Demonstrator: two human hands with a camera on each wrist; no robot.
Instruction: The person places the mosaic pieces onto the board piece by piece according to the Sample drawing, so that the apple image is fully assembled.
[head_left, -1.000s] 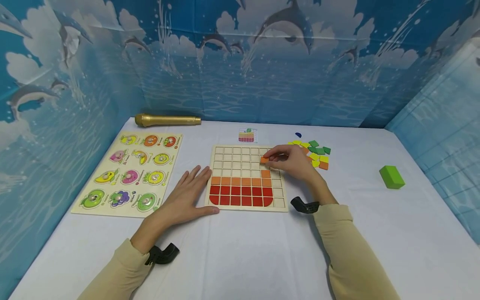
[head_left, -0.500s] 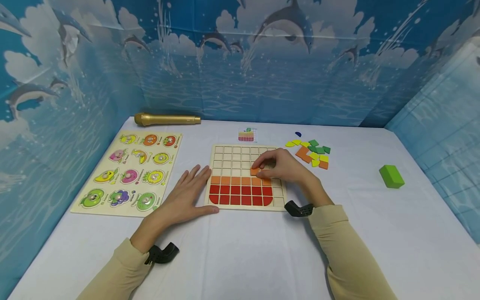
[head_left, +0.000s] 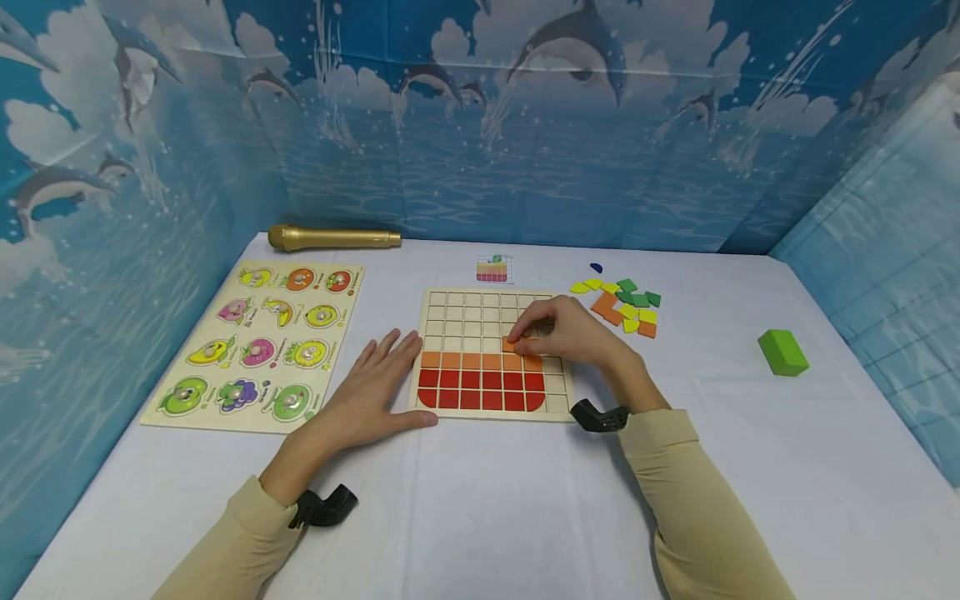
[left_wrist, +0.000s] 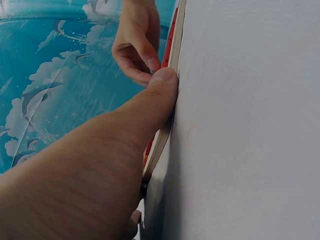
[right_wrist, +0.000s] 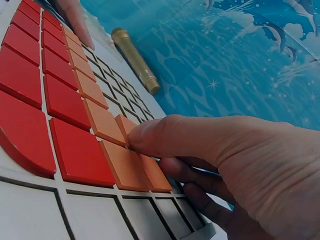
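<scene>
A wooden grid board (head_left: 465,321) lies flat, with two rows of red tiles (head_left: 471,381) nearest me and orange tiles (head_left: 471,362) above them. My right hand (head_left: 566,329) pinches a square orange tile (right_wrist: 125,124) between thumb and fingers. In the right wrist view that tile stands tilted at a cell in the second orange row, beside another orange tile (right_wrist: 157,174) set in that row. My left hand (head_left: 375,392) lies with fingers spread along the board's left side, its thumb at the near-left corner; in the left wrist view the thumb (left_wrist: 162,82) touches the board's edge.
Loose yellow, green and orange pieces (head_left: 628,304) lie right of the board, with a dark blue half-round piece (head_left: 596,267) behind. A small pattern card (head_left: 493,269) sits beyond the board. A fruit puzzle (head_left: 258,346), a gold microphone (head_left: 333,238) and a green block (head_left: 783,352) lie around.
My right hand has carried the orange tile left and toward me, down to the second orange row. Over the last half second it has barely shifted. My left hand has stayed put.
</scene>
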